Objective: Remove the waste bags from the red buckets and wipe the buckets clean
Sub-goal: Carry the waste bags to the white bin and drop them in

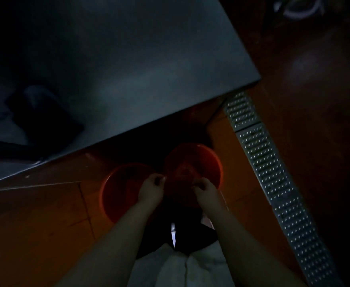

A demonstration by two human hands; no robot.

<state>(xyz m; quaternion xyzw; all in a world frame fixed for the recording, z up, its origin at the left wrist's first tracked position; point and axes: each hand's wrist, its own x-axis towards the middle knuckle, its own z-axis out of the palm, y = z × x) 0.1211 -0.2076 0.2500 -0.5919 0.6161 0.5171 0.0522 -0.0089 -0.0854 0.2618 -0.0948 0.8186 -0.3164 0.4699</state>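
Near, the left hand (152, 188) and right hand (206, 190) curl as if pinching, their hold lost in the dark, over the right bucket (217, 162) beside the left bucket (105, 195), both smooth round red plastic on glossy floor, probably bag removal, which next needs a firm grasp and upward lift, below the far flat grey table (128, 69).

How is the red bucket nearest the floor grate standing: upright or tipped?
Upright: the red bucket shows its round rim, mouth facing up toward the camera. Its contents are too dark to tell.

Too dark to tell whether the left grip (153, 184) or right grip (205, 189) holds anything; the left forearm (124, 230) hides the left bucket's (117, 188) near rim.
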